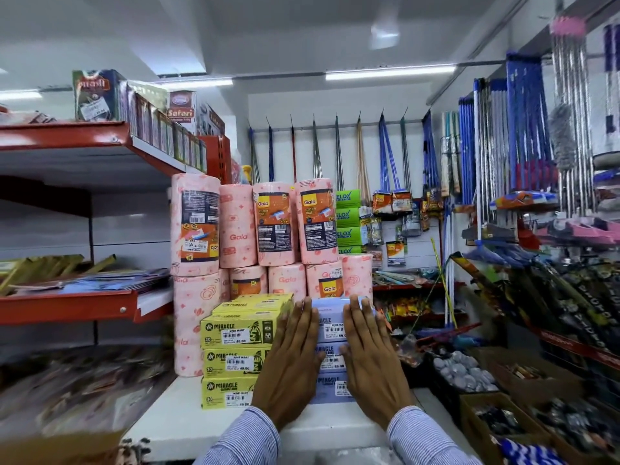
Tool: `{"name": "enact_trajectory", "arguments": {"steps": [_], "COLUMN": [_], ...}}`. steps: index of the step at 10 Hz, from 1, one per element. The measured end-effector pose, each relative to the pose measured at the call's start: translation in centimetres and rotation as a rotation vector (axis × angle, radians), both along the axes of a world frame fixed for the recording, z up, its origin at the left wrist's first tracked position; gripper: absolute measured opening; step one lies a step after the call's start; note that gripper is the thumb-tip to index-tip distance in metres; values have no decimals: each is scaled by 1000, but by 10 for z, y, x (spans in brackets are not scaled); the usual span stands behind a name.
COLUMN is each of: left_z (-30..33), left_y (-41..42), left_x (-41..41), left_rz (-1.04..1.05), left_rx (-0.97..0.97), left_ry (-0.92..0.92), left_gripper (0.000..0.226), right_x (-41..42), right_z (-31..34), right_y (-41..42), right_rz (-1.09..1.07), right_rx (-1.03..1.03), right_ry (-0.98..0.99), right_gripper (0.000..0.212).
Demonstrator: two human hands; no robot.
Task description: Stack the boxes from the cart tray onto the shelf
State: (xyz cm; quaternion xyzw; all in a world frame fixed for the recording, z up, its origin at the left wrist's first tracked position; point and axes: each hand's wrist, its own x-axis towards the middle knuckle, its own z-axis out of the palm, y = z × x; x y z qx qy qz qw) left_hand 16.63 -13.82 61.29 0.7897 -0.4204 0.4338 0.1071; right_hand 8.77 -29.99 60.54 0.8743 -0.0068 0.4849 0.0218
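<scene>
A stack of three pale blue Miracle boxes (330,330) stands on the white shelf (188,421). Beside it on the left is a stack of three yellow Miracle boxes (235,333). My left hand (292,360) lies flat with fingers together against the front of the stacks, over the seam between yellow and blue. My right hand (369,357) is pressed flat on the right part of the blue stack's front. Neither hand grips a box. The cart tray is not in view.
Pink Gala kitchen towel rolls (275,226) stand stacked right behind the boxes. Red shelves (67,307) run along the left. Green boxes (348,219) sit behind on the right. Mops and brooms (486,146) hang on the right, with bins of goods (463,370) below.
</scene>
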Motion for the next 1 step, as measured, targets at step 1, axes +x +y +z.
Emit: {"name": "enact_trajectory", "arguments": {"steps": [1], "left_z": [9], "left_y": [3], "left_x": [-10], "left_rz": [-14], "left_rx": [-44], "left_ry": [-13], "left_gripper": [65], "right_x": [-15], "right_z": [11], "right_y": [6], "right_rz": [22], "right_rx": [-15], "right_ry": [-36], "right_gripper": [63]}}
